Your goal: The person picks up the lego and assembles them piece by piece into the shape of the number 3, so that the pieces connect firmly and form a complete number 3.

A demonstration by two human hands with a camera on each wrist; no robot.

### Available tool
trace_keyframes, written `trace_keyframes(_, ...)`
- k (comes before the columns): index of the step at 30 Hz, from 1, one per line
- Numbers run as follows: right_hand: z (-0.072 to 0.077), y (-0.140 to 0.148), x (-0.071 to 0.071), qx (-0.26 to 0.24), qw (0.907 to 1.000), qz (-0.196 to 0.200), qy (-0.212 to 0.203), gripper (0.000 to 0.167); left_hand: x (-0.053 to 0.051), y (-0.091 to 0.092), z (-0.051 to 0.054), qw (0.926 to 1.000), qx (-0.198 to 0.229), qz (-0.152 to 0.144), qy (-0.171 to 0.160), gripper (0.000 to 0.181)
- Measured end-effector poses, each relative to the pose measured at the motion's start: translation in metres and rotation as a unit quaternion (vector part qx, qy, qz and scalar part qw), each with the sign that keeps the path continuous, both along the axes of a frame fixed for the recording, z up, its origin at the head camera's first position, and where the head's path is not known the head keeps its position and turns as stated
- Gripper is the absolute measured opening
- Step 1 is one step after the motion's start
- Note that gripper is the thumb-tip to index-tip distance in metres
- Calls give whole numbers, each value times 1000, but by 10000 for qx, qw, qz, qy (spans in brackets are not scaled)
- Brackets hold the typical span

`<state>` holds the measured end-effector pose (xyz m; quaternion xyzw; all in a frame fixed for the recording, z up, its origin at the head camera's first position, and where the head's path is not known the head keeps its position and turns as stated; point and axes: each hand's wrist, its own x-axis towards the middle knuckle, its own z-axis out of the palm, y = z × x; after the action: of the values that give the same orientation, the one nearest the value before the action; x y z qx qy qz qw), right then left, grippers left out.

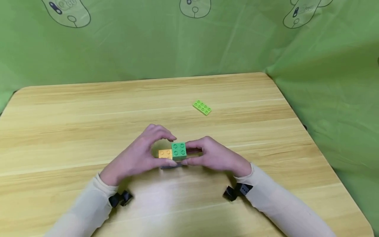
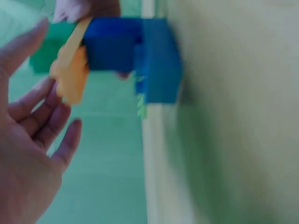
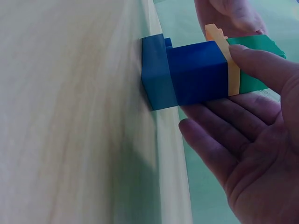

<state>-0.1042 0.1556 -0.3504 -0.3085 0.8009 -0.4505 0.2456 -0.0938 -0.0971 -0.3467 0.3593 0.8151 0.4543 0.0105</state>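
A small brick stack stands on the table: a teal-blue brick at the bottom, a blue brick on it, then an orange plate that juts out leftward, and a green brick with studs on top. My right hand pinches the stack from the right, its thumb across the orange plate and green brick and its fingers behind. My left hand curves loosely about the left side. Its fingertips are beside the orange plate, thumb and fingers apart; contact is unclear in the blurred left wrist view.
A lime-green plate with studs lies behind the stack, toward the table's far side. The wooden table meets green curtains at the back and right. Black wrist devices sit on both sleeves.
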Motion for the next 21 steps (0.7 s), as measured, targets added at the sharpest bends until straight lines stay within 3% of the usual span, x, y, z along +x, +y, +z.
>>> trace_keyframes(4, 0, -1, -1, 96, 9999, -44, 0, 33, -11, -10, 8, 9968, 678, -204, -380, 45)
trace_keyframes(8, 1, -2, 0, 146, 9998, -88, -61, 33, -25, -13, 13, 9926, 1038, -133, -612, 35)
trace_keyframes(16, 1, -1, 0, 173, 9997, -120, -99, 33, -50, -4, 15, 9944, 834, 198, -626, 28)
trace_keyframes(21, 1, -1, -1, 195, 9997, -109, -69, 32, -64, 2, 12, 9948, 716, 248, -677, 32)
